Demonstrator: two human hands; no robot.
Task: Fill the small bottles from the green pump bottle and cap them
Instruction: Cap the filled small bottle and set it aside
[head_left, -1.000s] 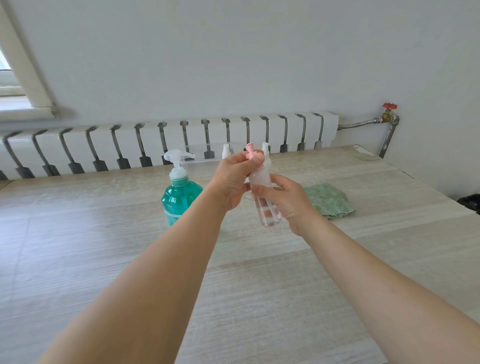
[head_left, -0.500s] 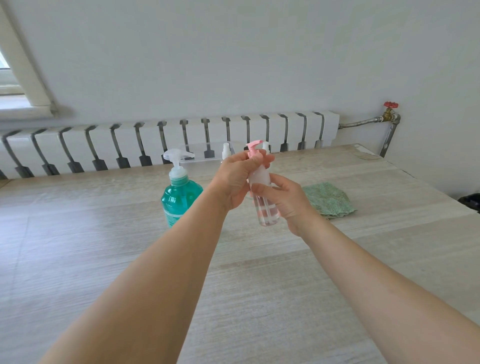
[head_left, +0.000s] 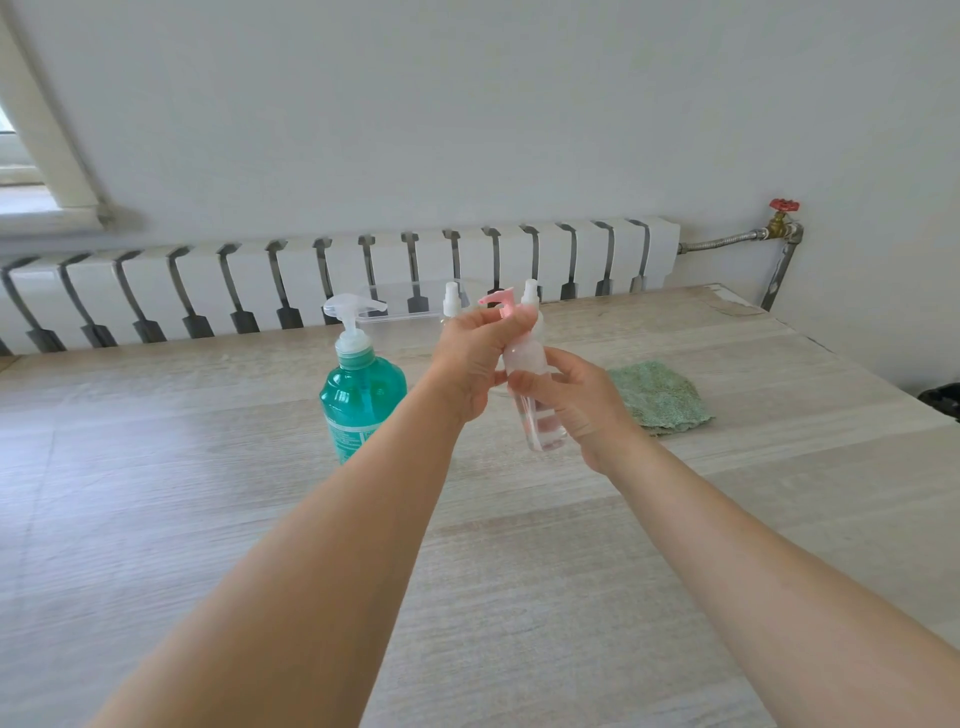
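Observation:
I hold a small clear bottle (head_left: 540, 415) upright above the table's middle. My right hand (head_left: 566, 400) grips its body. My left hand (head_left: 475, 358) pinches its pink pump cap (head_left: 500, 300) at the bottle's neck; the nozzle points left. The green pump bottle (head_left: 361, 395) with a clear pump head stands on the table just left of my left hand. Two more small bottles with white spray tops (head_left: 451, 301) (head_left: 530, 293) stand behind my hands, mostly hidden.
A clear plastic tray (head_left: 400, 304) sits at the table's far edge by the radiator (head_left: 311, 280). A folded green cloth (head_left: 657, 395) lies to the right of my hands. The wooden table (head_left: 519, 571) ends at the right near a pipe with a red valve (head_left: 783, 205).
The pink cap has turned in my left hand's fingers: its nozzle now points left. Both hands and the bottle stay at about the same place.

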